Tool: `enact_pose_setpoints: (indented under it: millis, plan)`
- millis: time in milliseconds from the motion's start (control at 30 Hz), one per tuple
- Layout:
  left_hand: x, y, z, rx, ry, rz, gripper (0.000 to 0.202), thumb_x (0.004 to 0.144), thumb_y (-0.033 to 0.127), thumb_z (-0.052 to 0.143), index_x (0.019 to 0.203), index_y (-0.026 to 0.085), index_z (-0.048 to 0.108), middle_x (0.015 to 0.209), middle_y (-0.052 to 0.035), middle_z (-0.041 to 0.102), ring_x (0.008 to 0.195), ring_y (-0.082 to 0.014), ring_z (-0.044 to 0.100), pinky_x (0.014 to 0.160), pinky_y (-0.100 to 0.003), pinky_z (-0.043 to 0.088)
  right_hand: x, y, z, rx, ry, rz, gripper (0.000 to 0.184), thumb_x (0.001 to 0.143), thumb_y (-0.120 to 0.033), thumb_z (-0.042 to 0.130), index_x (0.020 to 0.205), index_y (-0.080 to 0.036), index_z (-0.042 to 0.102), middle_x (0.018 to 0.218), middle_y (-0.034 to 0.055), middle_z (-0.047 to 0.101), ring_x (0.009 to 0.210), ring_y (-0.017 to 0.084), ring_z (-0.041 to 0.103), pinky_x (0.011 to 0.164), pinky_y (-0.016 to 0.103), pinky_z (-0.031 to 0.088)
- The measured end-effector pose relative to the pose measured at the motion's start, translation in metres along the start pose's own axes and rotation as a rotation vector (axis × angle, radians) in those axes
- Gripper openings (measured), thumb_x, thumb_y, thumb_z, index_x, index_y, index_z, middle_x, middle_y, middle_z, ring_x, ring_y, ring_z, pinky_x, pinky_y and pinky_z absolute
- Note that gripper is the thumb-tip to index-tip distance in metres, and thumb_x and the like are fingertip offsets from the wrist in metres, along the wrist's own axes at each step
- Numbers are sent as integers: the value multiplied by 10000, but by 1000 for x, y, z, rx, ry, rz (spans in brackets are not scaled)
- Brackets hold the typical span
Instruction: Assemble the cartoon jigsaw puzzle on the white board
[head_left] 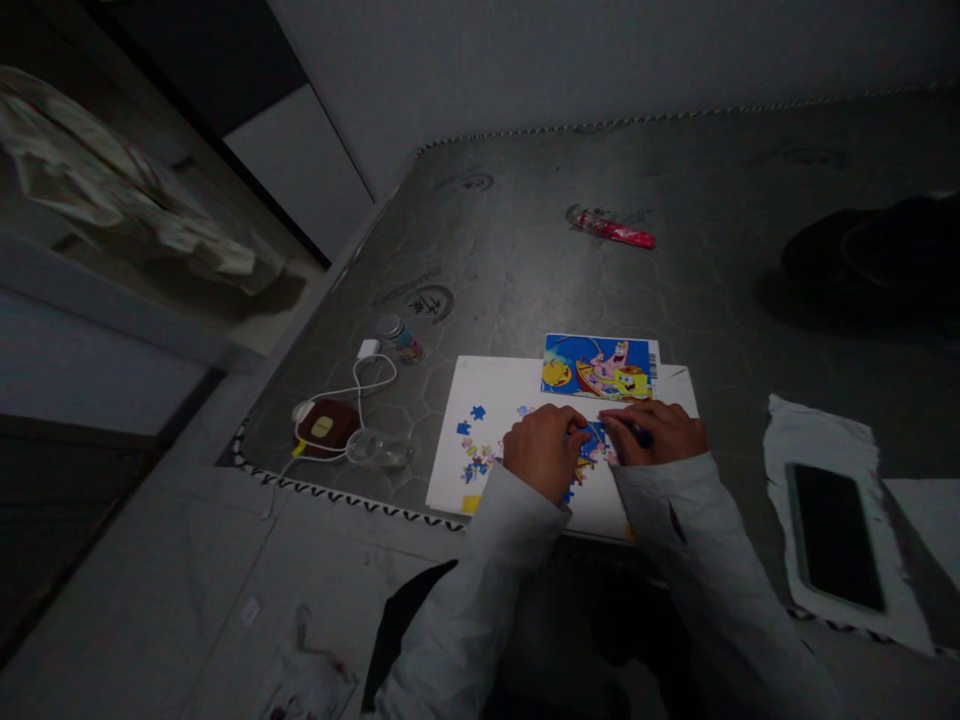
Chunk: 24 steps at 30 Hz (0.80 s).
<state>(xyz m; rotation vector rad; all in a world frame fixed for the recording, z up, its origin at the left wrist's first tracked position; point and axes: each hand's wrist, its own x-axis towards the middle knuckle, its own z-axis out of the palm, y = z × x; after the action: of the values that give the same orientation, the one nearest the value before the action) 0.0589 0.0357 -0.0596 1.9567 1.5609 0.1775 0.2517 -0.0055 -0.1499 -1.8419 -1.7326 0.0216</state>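
Seen from above in dim light: a person's left hand (541, 448) and right hand (654, 430), both in pale sleeves, rest side by side on a white board (495, 385) laid on a grey quilted mat (525, 260). Both hands are curled, fingers tucked down onto a small assembled patch of puzzle (592, 445) between them; whether either hand pinches a piece can't be told. Loose puzzle pieces (474, 440) lie scattered on the board just left of the left hand. A cartoon reference picture (600, 366) sits at the board's far edge, just beyond the hands. Nearby, L to R: a maroon power bank (324, 426) w/ white cable, a clear glass (379, 450), a small jar (399, 336); a red lighter (611, 229) farther back; a phone (836, 535) on white cloth at right.
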Motion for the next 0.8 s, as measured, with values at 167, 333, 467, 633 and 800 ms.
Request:
enact_pose_setpoints:
  millis: [167, 333, 467, 633, 800]
  plan:
    - [-2, 4, 0, 55, -22, 2, 207, 1104, 310, 737, 1257, 289, 875, 1291, -45, 874, 1198, -286, 811, 1037, -397, 628, 1, 6, 1, -56, 37, -52, 255, 1025, -473, 743, 1129, -324, 922, 1125, 79, 850, 988, 280, 728, 827, 393, 436]
    - [-10, 0, -17, 96, 18, 14, 250, 1116, 314, 717, 1312, 303, 871, 1357, -40, 866, 1224, -296, 812, 1070, -415, 627, 4, 15, -1, 18, 62, -52, 274, 997, -512, 756, 1106, -316, 913, 1039, 61, 843, 916, 258, 724, 796, 373, 439]
    - [-16, -20, -47, 130, 149, -99, 270, 1110, 267, 726, 1338, 306, 864, 1360, -29, 868, 1247, -286, 808, 1096, -411, 612, 8, 18, -17, 46, 144, 64, 329, 1016, -551, 717, 1089, -292, 905, 961, 51, 819, 760, 216, 643, 759, 370, 436]
    - [-15, -63, -79, 243, 185, -250, 310, 1074, 256, 764, 1373, 255, 845, 1338, -70, 874, 1271, -312, 804, 1060, -406, 611, 10, 16, -37, 67, 50, 213, 430, 1042, -634, 651, 1121, -292, 899, 1014, 70, 821, 796, 242, 650, 750, 386, 471]
    - [-22, -89, -96, 275, 103, -351, 318, 1061, 308, 782, 1375, 303, 834, 1301, -38, 889, 1263, -315, 806, 1004, -410, 613, 9, 31, -42, 123, -128, 187, 634, 978, -859, 651, 1114, -292, 899, 1012, 83, 812, 840, 279, 715, 756, 420, 559]
